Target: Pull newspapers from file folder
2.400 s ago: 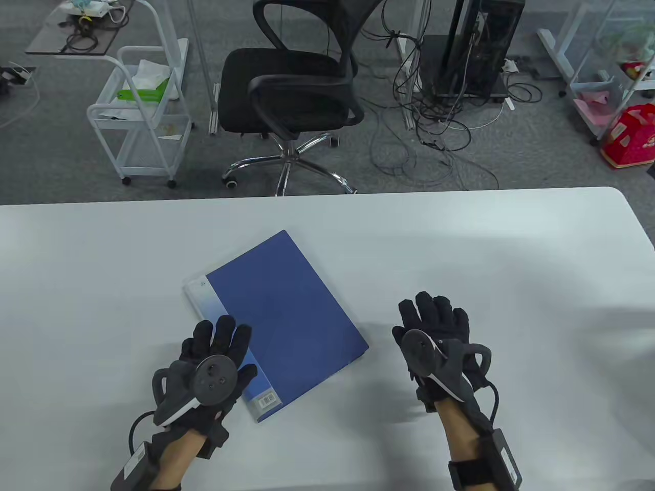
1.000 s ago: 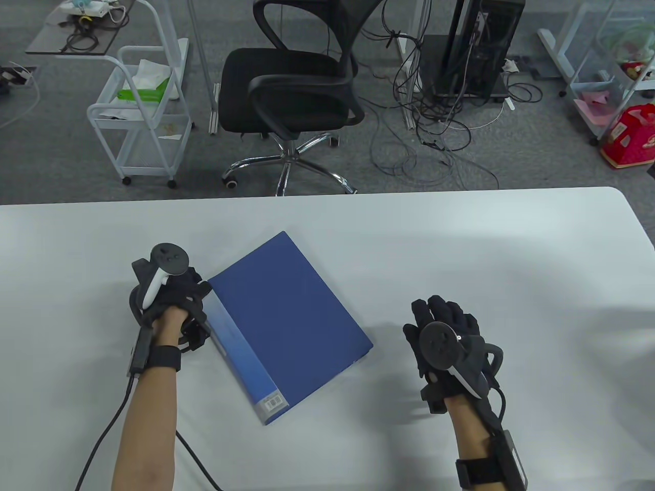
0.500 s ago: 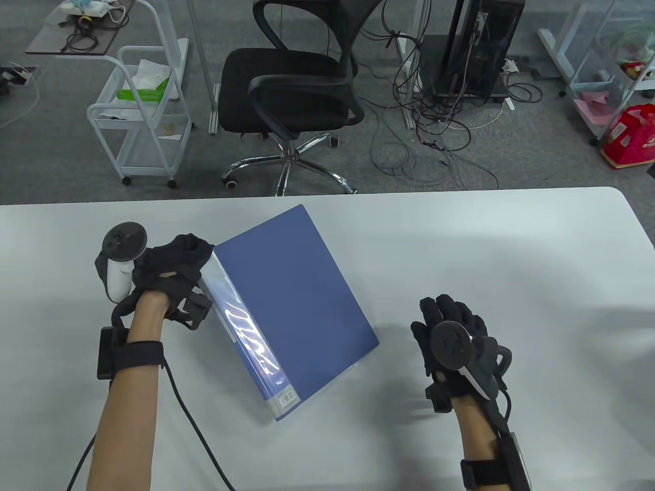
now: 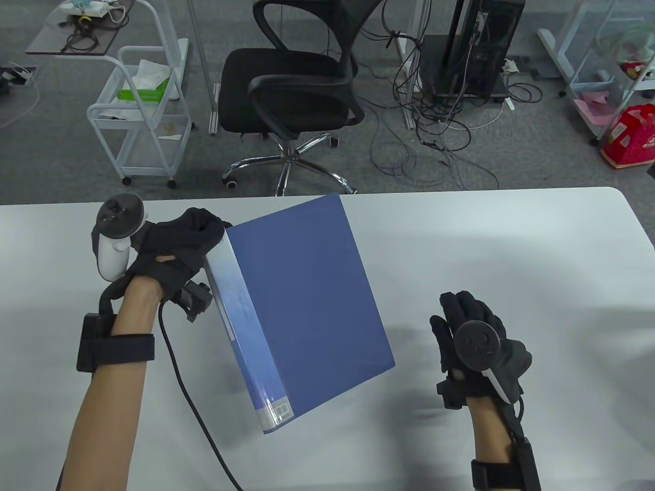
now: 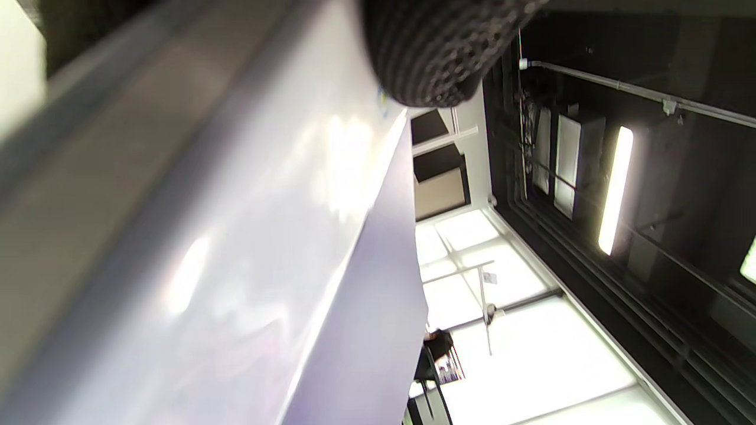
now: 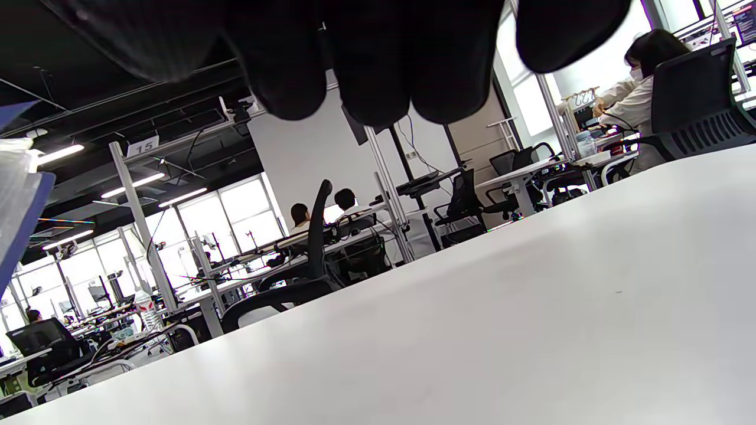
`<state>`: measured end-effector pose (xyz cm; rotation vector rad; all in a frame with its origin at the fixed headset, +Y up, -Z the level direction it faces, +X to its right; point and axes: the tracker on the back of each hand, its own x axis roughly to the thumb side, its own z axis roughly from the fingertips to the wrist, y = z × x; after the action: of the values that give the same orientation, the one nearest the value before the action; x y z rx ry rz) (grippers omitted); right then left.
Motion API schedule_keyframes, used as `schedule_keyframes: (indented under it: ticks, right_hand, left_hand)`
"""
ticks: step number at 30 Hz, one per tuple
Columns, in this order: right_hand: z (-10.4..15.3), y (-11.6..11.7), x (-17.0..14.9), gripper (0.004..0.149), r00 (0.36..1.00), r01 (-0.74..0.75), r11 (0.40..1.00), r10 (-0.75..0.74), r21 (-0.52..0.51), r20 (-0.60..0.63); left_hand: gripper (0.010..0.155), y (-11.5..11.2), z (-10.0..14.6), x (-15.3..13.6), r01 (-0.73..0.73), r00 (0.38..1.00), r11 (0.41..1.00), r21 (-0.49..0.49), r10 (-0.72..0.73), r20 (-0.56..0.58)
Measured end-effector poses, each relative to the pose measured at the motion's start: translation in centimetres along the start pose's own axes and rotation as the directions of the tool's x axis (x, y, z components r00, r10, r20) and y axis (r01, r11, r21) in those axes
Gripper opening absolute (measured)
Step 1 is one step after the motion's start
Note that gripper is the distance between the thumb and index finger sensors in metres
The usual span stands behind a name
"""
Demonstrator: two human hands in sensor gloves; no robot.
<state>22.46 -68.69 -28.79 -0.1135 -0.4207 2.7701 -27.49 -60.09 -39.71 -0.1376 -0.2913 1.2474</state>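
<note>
A closed blue file folder [image 4: 302, 302] with a pale spine is tilted up off the white table [image 4: 511, 245]. My left hand [image 4: 189, 240] grips its far spine corner and holds that side raised. The spine fills the left wrist view [image 5: 236, 236] under one gloved fingertip [image 5: 437, 53]. My right hand [image 4: 471, 327] is empty, fingers extended, low over the table right of the folder and apart from it. Its fingers [image 6: 366, 65] hang in at the top of the right wrist view, where the folder's edge [image 6: 18, 212] shows at far left. No newspaper is visible.
A black office chair [image 4: 291, 87] stands just beyond the table's far edge. A white cart [image 4: 143, 112] is on the floor at the far left, and a computer tower [image 4: 481, 46] with loose cables at the far right. My left glove's cable [image 4: 189, 399] trails across the table.
My left hand moved from the folder's near end to its far spine corner, gripped it and lifted that side; the folder tilted up and swung right. My right hand drifted slightly right.
</note>
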Motion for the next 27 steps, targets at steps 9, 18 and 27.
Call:
schedule_keyframes:
  ticks: [9, 18, 27]
  right_hand:
    - [0.0, 0.6, -0.2, 0.059, 1.0, -0.023, 1.0, 0.023, 0.019, -0.008]
    - [-0.1, 1.1, -0.2, 0.059, 0.999, -0.04, 0.998, 0.041, 0.042, -0.009]
    - [-0.2, 0.7, -0.2, 0.059, 0.999, -0.039, 0.999, 0.039, 0.032, -0.011]
  left_hand:
    - [0.037, -6.0, -3.4, -6.3, 0.213, 0.963, 0.949, -0.234, -0.245, -0.115]
    - [0.039, -9.0, -4.6, -12.1, 0.437, 0.85, 0.881, -0.18, -0.47, -0.237]
    - [0.056, -7.1, -1.7, -5.8, 0.382, 0.915, 0.924, -0.012, -0.38, -0.134]
